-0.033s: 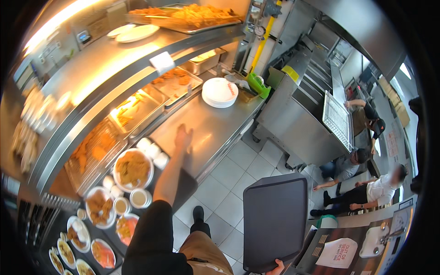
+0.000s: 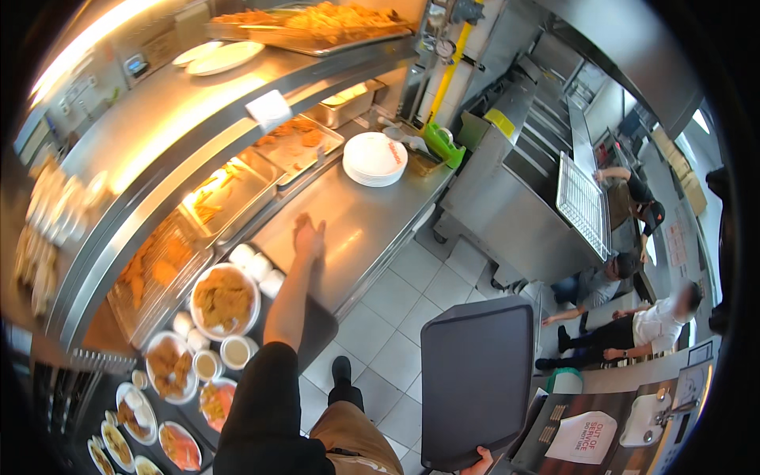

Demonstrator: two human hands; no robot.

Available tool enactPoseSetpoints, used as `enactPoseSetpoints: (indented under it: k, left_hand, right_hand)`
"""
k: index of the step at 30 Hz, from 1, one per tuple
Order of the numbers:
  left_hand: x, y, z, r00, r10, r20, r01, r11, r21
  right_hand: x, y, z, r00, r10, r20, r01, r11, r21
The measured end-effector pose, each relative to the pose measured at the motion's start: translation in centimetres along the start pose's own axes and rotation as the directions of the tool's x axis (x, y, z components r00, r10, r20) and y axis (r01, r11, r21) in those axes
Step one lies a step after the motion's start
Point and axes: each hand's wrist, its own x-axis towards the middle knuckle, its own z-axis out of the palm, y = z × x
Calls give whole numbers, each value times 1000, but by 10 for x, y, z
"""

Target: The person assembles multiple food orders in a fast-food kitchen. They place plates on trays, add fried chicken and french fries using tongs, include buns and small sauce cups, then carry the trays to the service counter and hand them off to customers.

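Taking the middle of the head view as the hub of the dial, the person's left hand [image 2: 309,236] is close in at nine o'clock, above a brushed stainless-steel counter [image 2: 368,229]. Its fingers are loosely extended and the thumb stands apart; the pictures do not show whether it touches the metal. The right hand [image 2: 479,461], far out at five o'clock, is closed around the lower edge of a dark grey rectangular plastic tray with a raised rim [image 2: 475,380]. That tray is at five o'clock, tilted up over a floor of pale square tiles [image 2: 380,348].

A stack of round white plates [image 2: 375,161] sits on the counter at twelve o'clock, beyond the left hand. A bright green plastic item [image 2: 445,146] is near it at one o'clock. Beside the left forearm, at eight o'clock, a round white bowl heaped with golden fried food [image 2: 226,299] stands near small white rounded containers [image 2: 257,267] and a round cup of pale beige sauce [image 2: 237,351]. Farther out at eight o'clock are more white plates of food, one an oval plate with brown and white food [image 2: 136,413].

Between nine and ten o'clock, a rectangular metal pan of yellow fries [image 2: 222,194] lies beneath the curved steel shelf [image 2: 170,162]. A metal tray piled with orange-golden food [image 2: 324,32] rests above, between eleven and twelve. Three other people are at three to four o'clock, near a silver wire rack [image 2: 584,206].
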Motion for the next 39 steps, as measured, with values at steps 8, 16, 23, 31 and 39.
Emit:
enactPoseSetpoints:
  k: [8,16,23,31,39]
  left_hand:
    - [-330,135,32,-359,589,724,-272,676,-685]
    - [-341,124,-11,-60,591,805,-203,782,-589]
    - [-366,75,-120,308,206,929,220,935,-280]
    - [-606,167,-170,630,-576,520,771,541,-335]
    - [-739,162,-117,421,-890,175,677,180,-714]
  right_hand:
    - [73,-11,161,994,25,110,-16,997,-80]
    - [169,32,300,962,207,175,-117,900,-421]
    - [204,97,376,826,413,383,-106,782,-615]
    - [259,85,388,611,668,424,-102,598,-795]
    - [235,32,373,480,669,568,3,646,-763]
